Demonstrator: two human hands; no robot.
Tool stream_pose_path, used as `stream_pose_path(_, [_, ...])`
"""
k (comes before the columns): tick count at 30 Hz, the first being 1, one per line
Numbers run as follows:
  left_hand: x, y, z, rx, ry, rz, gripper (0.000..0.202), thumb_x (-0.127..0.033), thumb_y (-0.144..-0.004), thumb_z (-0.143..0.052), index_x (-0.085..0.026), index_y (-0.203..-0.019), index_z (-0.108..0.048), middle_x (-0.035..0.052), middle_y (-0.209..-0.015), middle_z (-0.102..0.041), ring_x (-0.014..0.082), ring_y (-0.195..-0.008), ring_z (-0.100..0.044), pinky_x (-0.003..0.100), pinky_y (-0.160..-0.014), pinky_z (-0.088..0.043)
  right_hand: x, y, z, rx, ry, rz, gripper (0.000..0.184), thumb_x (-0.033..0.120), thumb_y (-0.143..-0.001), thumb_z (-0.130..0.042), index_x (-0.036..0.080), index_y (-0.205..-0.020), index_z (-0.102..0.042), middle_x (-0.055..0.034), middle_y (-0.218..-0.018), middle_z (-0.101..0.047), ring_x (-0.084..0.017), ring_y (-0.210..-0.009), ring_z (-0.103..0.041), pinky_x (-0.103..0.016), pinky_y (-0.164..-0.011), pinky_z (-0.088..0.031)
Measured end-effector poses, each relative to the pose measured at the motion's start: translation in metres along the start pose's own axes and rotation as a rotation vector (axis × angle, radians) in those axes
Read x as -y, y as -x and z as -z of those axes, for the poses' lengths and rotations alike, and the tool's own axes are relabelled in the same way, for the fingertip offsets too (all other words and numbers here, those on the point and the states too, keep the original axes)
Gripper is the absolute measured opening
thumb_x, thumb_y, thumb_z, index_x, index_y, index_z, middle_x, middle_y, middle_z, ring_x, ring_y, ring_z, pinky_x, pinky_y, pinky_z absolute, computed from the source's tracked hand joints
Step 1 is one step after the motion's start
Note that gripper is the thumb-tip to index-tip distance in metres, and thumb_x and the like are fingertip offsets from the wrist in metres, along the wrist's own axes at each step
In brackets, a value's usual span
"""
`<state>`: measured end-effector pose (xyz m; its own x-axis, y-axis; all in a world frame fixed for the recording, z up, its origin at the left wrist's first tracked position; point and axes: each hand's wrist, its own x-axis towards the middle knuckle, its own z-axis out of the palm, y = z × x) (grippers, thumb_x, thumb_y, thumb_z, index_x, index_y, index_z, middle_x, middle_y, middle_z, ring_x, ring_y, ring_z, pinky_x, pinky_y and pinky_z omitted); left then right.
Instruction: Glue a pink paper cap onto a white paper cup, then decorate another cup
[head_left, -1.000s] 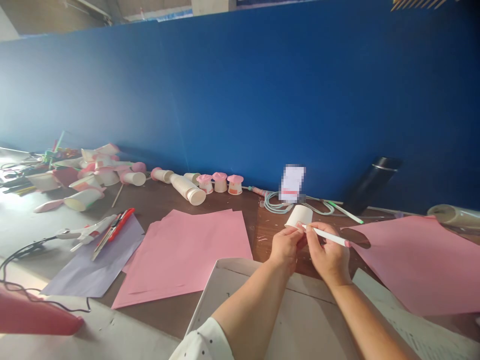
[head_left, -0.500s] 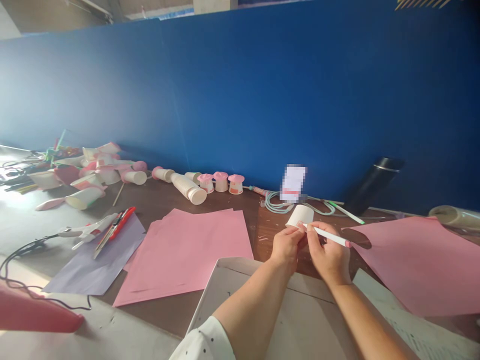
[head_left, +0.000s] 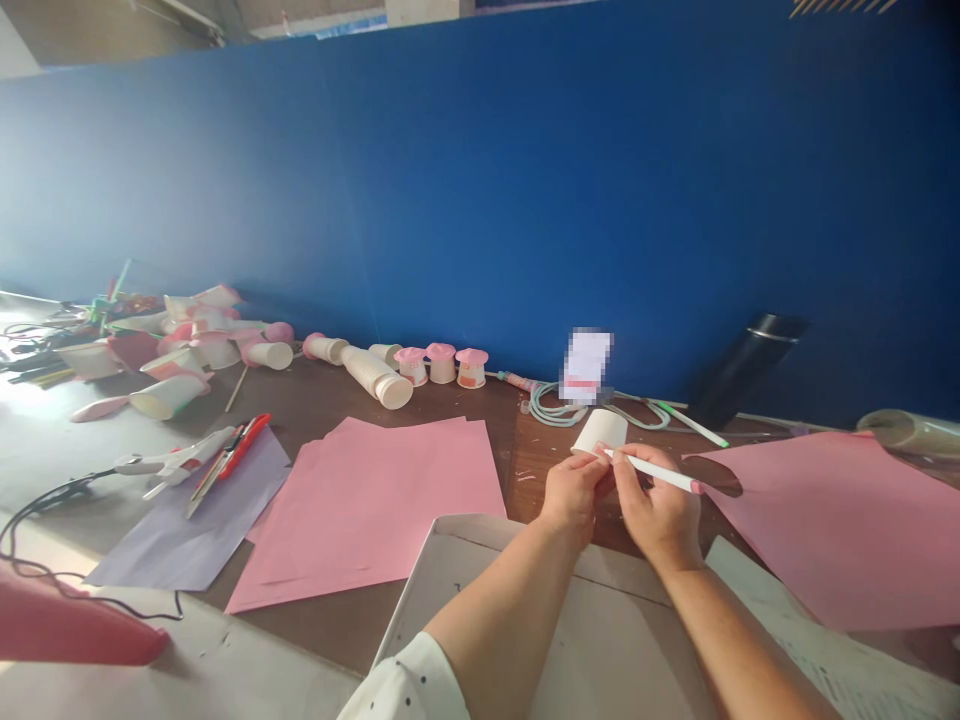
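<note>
My left hand (head_left: 574, 497) is closed on a white paper cup (head_left: 602, 430), which lies with its base facing away from me. Near the left fingertips, pinkish marks show on the cup's side. In my right hand (head_left: 660, 510) is a white marker pen (head_left: 660, 470) with a pink end cap, its tip at the cup wall close to the left fingers. The tip itself is partly hidden by the fingers. Both hands are above a white board or box (head_left: 585, 630) near the table edge.
Pink paper sheets (head_left: 390, 500) lie left, another pink sheet (head_left: 855, 530) right. A red cutter (head_left: 240, 450) and glue gun (head_left: 180, 460) rest on purple paper (head_left: 202, 540). Three pink-topped cups (head_left: 441, 364) stand behind, beside a cable (head_left: 547, 408). A black bottle (head_left: 750, 370) leans at the blue partition (head_left: 465, 200).
Slightly more of the pinkish marks shows on the cup beside my fingers. Both hands, the cup and the marker pen have hardly shifted.
</note>
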<state>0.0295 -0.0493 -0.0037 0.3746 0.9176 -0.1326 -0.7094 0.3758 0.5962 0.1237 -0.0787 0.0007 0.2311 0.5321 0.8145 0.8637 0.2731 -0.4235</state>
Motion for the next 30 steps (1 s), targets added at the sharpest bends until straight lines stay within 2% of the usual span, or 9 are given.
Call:
stream_pose_path(10, [0.0006,-0.0013,0.0012,-0.019,0.017,0.010,0.048,-0.041,-0.039,-0.098,-0.012,-0.072,-0.078,0.0075,-0.078,-0.070,0.0170,-0.079,-0.066,0.031,-0.090,-0.051,0.0021,0.0002,0.0005,0.001,0.018,0.009,0.025,0.040,-0.095,-0.058,0.020,-0.087,-0.069,-0.0066,-0.082,-0.076,-0.019,-0.073,-0.073,-0.026,-0.065,-0.053])
stream_pose_path(15, [0.0004,-0.0009,0.0003,-0.016,0.027,0.012,0.052,-0.044,-0.038,-0.099,-0.012,-0.073,-0.078,0.0068,-0.079,-0.070,0.0159,-0.079,-0.064,0.030,-0.089,-0.050,0.0023,0.0006,-0.0007,0.010,0.039,-0.026,0.027,0.043,-0.095,-0.057,0.020,-0.088,-0.070,-0.0075,-0.085,-0.076,-0.021,-0.075,-0.073,-0.027,-0.064,-0.053])
stream_pose_path(30, [-0.0010,0.0004,-0.0011,-0.015,-0.006,0.001,0.052,-0.048,-0.039,-0.098,-0.013,-0.069,-0.075,0.0070,-0.076,-0.069,0.0203,-0.082,-0.067,0.036,-0.094,-0.051,-0.0019,0.0009,-0.0021,0.009,0.046,-0.075,0.029,0.046,-0.094,-0.055,0.021,-0.088,-0.069,-0.0091,-0.086,-0.076,-0.021,-0.074,-0.070,-0.030,-0.066,-0.052])
